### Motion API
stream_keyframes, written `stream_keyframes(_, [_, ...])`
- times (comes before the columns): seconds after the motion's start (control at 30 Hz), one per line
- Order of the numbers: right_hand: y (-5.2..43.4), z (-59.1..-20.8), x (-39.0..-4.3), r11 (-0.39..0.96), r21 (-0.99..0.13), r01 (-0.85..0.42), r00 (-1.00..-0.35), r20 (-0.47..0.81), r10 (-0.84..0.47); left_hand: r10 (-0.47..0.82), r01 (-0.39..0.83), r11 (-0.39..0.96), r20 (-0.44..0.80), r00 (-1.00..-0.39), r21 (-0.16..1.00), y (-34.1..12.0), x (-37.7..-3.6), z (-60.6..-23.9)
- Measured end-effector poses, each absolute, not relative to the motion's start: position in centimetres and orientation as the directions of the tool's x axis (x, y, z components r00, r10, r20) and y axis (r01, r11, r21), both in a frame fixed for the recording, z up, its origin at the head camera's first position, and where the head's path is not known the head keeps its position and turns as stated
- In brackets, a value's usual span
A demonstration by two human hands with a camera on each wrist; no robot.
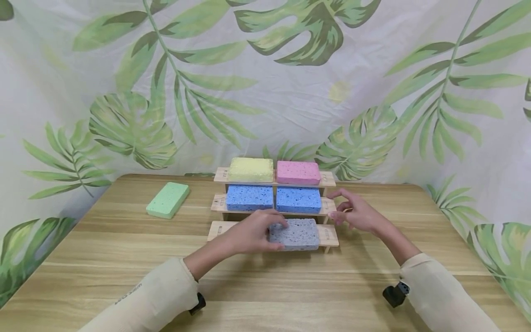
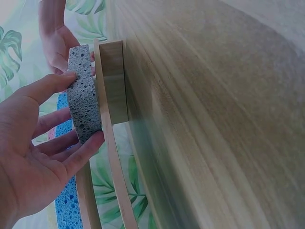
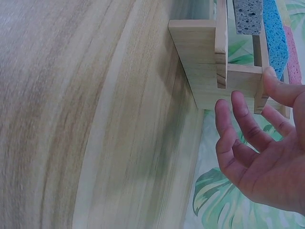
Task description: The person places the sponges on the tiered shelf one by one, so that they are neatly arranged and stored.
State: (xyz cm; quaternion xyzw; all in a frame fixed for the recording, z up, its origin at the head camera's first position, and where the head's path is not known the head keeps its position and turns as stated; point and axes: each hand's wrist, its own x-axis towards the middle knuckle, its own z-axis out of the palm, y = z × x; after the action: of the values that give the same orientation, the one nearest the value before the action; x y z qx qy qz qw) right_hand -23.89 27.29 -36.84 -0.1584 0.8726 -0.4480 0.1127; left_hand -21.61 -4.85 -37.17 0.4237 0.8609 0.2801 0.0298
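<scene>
Nearest to us, our two cream sleeves reach over the pale wood-grain counter (image 1: pixel 124 240). Our left hand (image 1: pixel 249 235) rests on the lowest step of the three-tiered light wooden rack (image 1: pixel 327 235), where it holds the speckled grey rectangular sponge (image 1: pixel 296 233) by its left end, fingers over the top and thumb at the front edge. The left wrist view shows the same grip, with the grey sponge (image 2: pixel 85 95) pinched between the thumb and fingers of the left hand (image 2: pixel 33 157) and lying flat against the shelf board. It sits on the right half of that bottom step.

Our right hand (image 1: pixel 356 214) hovers just beside the right end of the rack, at the level of the middle step, with fingers spread and loosely bent, holding nothing. In the right wrist view its fingertips (image 3: pixel 224 107) are close to the rack's side panel (image 3: pixel 200 62), but we cannot tell whether they touch it.

On the middle step two blue porous sponges (image 1: pixel 274 198) lie side by side. On the top step a yellow sponge (image 1: pixel 250 169) sits left of a pink sponge (image 1: pixel 297 172).

A mint green sponge (image 1: pixel 168 199) lies well apart on the counter to the left. Behind everything hangs a white cloth printed with green leaves (image 1: pixel 290 92).
</scene>
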Motion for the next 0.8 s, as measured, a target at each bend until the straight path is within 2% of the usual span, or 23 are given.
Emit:
stream_keyframes(0.5, [27.1, -36.8, -23.9, 0.560, -0.810, -0.174, -0.928, -0.057, -0.369, 0.748, 0.709, 0.529, 0.139, -0.649, 0.466, -5.6, -21.6, -36.3])
stream_keyframes(0.8, [27.2, -36.6, -23.8, 0.546, -0.823, -0.157, -0.927, -0.069, -0.370, 0.703, 0.674, 0.575, 0.141, -0.697, 0.464, -7.2, -21.3, -35.6])
